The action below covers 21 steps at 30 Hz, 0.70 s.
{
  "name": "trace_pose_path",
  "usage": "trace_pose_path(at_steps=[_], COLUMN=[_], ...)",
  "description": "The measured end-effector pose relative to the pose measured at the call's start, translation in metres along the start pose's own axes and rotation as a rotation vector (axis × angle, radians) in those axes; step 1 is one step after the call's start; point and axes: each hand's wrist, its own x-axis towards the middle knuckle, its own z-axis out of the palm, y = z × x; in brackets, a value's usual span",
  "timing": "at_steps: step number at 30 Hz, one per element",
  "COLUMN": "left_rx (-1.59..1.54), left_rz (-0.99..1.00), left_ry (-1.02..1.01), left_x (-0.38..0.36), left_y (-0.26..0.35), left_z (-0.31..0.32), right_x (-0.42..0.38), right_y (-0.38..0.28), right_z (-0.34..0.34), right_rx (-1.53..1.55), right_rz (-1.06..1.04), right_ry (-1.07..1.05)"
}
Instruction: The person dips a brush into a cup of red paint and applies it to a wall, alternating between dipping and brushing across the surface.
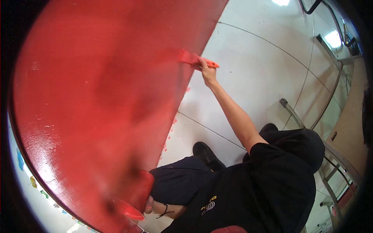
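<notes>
My right hand [208,73] is closed around the orange handle of a paintbrush [189,58]. The brush's bristles, coated in red, touch a large glossy red panel [77,77] close to its straight edge. Low in the view, my left hand [149,204], with a dark cord at the wrist, grips the side of a red paint container [144,186]. Most of that hand's fingers are hidden by the container. The container's rim [132,211] shows at the bottom, but its contents are hard to make out against the red panel.
Pale floor tiles [256,50] run beside the panel, with red drips along its edge. My black shoe [206,153] stands near that edge. At the right are a metal frame leg [293,112] and a beige board [351,120]. Coloured smears mark the floor at lower left.
</notes>
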Motion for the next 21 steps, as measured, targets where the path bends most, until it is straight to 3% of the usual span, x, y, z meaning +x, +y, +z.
trace_pose_path(at_steps=[3,7,9,11,13,15,16,21], left_rx=[0.016,0.044,0.022,-0.084,-0.179,-0.156,-0.15,-0.114], left_rz=[-0.041,-0.04,-0.049,-0.05,-0.027,-0.003,-0.001,-0.121], left_ry=[0.085,0.078,0.133,0.105,0.073,0.118,0.135,0.169], left_x=[-0.003,-0.008,-0.01,-0.01,-0.002,0.004,0.006,-0.01], left_y=[0.007,0.012,0.01,0.012,0.008,0.004,0.0,-0.019], left_z=[0.004,-0.001,-0.001,-0.002,-0.007,-0.01,-0.011,-0.017], right_x=[-0.004,-0.006,0.003,0.008,0.007,-0.006,-0.011,-0.04], right_y=[0.049,0.054,0.032,0.015,-0.018,-0.077,-0.105,-0.217], right_z=[-0.06,-0.06,-0.037,0.006,0.056,0.11,0.132,0.271], right_rx=[-0.198,-0.243,-0.643,-0.552,-0.659,-0.269,-0.339,0.14], right_rz=[0.126,0.074,0.035,-0.021,-0.178,-0.181,-0.234,-0.307], right_ry=[0.183,0.253,0.348,0.334,0.347,0.225,0.124,-0.159])
